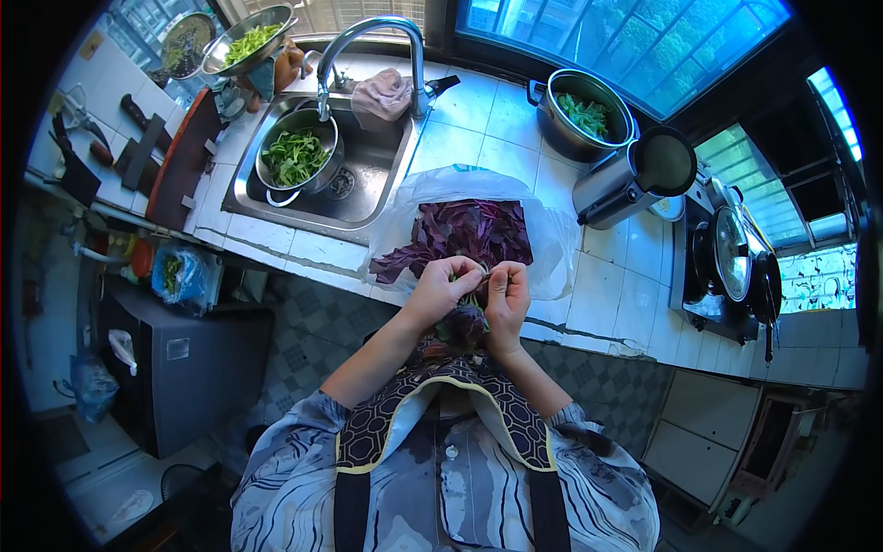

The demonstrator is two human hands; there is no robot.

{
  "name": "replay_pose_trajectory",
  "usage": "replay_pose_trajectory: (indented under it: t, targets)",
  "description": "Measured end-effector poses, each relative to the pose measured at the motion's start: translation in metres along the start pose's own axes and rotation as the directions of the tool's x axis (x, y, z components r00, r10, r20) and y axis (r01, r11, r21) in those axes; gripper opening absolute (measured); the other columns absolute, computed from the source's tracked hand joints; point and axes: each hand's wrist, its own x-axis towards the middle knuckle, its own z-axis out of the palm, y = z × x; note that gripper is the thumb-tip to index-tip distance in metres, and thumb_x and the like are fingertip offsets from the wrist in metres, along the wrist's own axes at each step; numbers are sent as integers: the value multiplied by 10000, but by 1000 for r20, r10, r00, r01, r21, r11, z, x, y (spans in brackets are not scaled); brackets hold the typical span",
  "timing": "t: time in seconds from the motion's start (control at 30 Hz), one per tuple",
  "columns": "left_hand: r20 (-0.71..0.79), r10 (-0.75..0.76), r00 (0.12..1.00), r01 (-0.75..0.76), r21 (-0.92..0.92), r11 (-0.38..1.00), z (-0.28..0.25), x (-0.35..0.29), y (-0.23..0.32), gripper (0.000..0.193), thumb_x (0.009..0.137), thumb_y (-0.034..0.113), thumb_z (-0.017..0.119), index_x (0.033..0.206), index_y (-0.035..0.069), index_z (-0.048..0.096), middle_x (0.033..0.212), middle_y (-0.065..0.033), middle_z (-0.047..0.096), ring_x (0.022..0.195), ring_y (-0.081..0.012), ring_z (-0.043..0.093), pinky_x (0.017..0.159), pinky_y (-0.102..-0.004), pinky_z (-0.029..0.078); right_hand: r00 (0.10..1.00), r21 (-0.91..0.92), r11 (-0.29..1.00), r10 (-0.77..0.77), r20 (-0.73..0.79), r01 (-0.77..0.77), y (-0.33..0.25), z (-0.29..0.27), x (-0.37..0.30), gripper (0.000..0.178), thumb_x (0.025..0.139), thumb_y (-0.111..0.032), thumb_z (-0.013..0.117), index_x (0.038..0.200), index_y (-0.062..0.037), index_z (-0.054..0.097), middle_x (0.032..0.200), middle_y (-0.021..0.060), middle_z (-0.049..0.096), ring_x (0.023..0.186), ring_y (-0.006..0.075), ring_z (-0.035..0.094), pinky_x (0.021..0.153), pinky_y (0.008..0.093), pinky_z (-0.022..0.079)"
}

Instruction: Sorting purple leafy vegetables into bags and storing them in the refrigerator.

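Note:
Both hands meet at the counter's front edge over a sprig of purple leafy greens (463, 327). My left hand (441, 293) pinches its stem between thumb and fingertips. Close beside it, my right hand (507, 305) is closed at the same stem, thumb against fingers. The sprig's dark leaves hang down between my wrists, in front of the apron. Just beyond my hands, a heap of purple greens (474, 235) lies on an opened white plastic bag (550, 241). Some leaves spill over the bag's left side.
Left of the bag is a steel sink (382, 189) holding a pot of green leaves (296, 158) under a curved faucet (368, 26). A large pot (589, 109), a steel kettle (607, 191) and a stove with a lidded pan (733, 253) stand right. Knives (145, 120) hang left.

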Motion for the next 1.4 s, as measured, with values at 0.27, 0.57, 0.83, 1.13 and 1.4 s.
replay_pose_trajectory:
  t: [0.27, 0.57, 0.83, 1.13, 1.4]
  targets:
    - [-172, -88, 981, 30, -313, 949, -65, -14, 11, 115, 907, 163, 558, 885, 56, 597, 795, 28, 562, 738, -68, 536, 685, -222, 440, 920, 349, 856, 387, 57, -382, -9, -48, 47, 194, 997, -242, 399, 900, -94, 481, 804, 76, 570, 587, 127, 499, 470, 238, 389]
    - [-280, 197, 940, -314, -473, 823, -100, -46, 59, 139, 942, 225, 525, 937, 87, 523, 899, -53, 595, 853, -130, 579, 756, -279, 497, 831, 238, 811, 452, 324, -534, 0, -43, 70, 144, 989, -195, 412, 959, -91, 507, 753, 7, 507, 685, 128, 548, 631, 261, 462]
    - [-200, -4, 980, -24, -134, 991, -83, -35, 47, 131, 896, 153, 556, 786, 85, 531, 651, 63, 439, 556, -40, 361, 530, -190, 300, 724, -865, 193, 481, 495, 463, 74, 19, 37, 278, 790, -334, 625, 770, -57, 642, 774, 161, 653, 747, 344, 644, 668, 428, 511]
    - [-113, 323, 939, -94, 822, 561, -53, -27, 41, 118, 760, 68, 677, 877, 61, 671, 744, -75, 612, 708, -271, 618, 630, -333, 478, 922, -834, 412, -43, 385, 367, -3, -6, 61, 199, 861, -212, 544, 763, -45, 589, 742, 142, 622, 670, 351, 619, 604, 458, 482]
    - [112, 578, 808, -421, 797, 433, -5, 7, 67, 172, 770, 51, 619, 930, 83, 676, 984, -76, 597, 767, -284, 629, 670, -370, 503, 894, -607, 794, 292, 340, -29, -64, -30, 101, 256, 854, -228, 586, 724, -9, 608, 544, 92, 565, 498, 180, 534, 490, 326, 392]
